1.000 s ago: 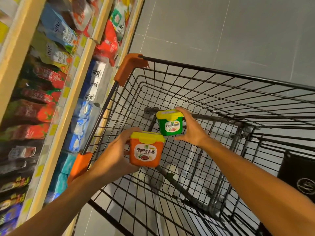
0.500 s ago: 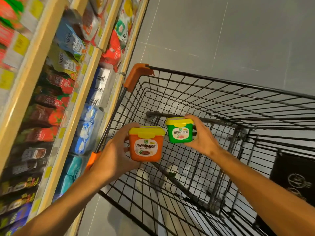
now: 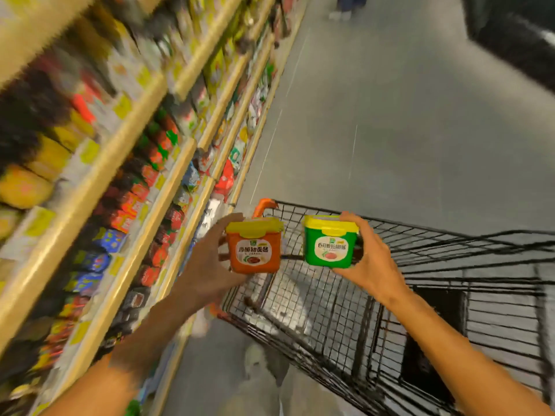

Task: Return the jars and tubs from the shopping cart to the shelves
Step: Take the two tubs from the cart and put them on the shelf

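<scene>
My left hand [image 3: 207, 265] grips an orange tub [image 3: 255, 247] with a yellow lid from its left side. Beside it, my right hand [image 3: 371, 265] grips a green tub [image 3: 330, 241], also yellow-lidded, from its right side. Both tubs are upright, held side by side above the near left corner of the black wire shopping cart [image 3: 390, 310]. The shelves [image 3: 126, 163] run along the left, blurred by motion and packed with bottles and pouches.
Grey tiled floor [image 3: 390, 130] stretches ahead down the aisle. A person's legs [image 3: 345, 7] show far off at the top. A dark fixture [image 3: 516, 34] fills the top right corner. My shoe [image 3: 255, 361] shows by the cart's near edge.
Both tubs have risen out of the cart and now sit above its rim. The view has swung upward along the aisle, showing more shelving and floor.
</scene>
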### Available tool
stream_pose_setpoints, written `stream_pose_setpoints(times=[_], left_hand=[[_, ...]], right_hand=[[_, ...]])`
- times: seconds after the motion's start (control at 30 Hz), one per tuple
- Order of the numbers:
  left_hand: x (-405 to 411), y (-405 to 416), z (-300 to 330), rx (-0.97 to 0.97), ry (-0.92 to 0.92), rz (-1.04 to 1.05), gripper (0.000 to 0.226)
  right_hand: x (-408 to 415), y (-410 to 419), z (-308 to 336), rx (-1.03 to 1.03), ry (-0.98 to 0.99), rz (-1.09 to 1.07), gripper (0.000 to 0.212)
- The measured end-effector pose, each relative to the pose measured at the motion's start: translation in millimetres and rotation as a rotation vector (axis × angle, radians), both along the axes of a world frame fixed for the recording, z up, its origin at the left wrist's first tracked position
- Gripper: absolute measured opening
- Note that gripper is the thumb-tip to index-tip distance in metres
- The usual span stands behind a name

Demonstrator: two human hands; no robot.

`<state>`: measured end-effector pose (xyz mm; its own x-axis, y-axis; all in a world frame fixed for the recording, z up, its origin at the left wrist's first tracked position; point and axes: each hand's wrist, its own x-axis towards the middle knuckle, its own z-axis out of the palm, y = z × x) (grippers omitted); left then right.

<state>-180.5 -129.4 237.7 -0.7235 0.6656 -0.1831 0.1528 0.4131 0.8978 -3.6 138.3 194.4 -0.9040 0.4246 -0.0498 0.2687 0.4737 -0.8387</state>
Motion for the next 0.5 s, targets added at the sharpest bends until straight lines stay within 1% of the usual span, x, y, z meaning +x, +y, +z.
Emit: stream_pose_setpoints(times=[0.13,0.23,0.3,0.4,0.5], left_hand=[[5,-27,67,0.11,0.122,-0.008,0.096],[14,-49,108,0.18,0.119,0.054,0.096],[25,-62,133,0.194,0.167,0.088,0.096],[47,-83,171,0.235,0.256,0.16,0.096],[77,-107,200,0.228,0.374,0.247,0.095]], right_hand=[[0,-23,79,0.065,0.119,-0.02,0.097],[3,-38,128,0.112,0.207,0.001,0.095],[6,-48,156,0.14,0.254,0.022,0.094],[11,-62,189,0.157,0.32,0.09,0.096],[14,-77,218,0.172,0.376,0.191,0.097]])
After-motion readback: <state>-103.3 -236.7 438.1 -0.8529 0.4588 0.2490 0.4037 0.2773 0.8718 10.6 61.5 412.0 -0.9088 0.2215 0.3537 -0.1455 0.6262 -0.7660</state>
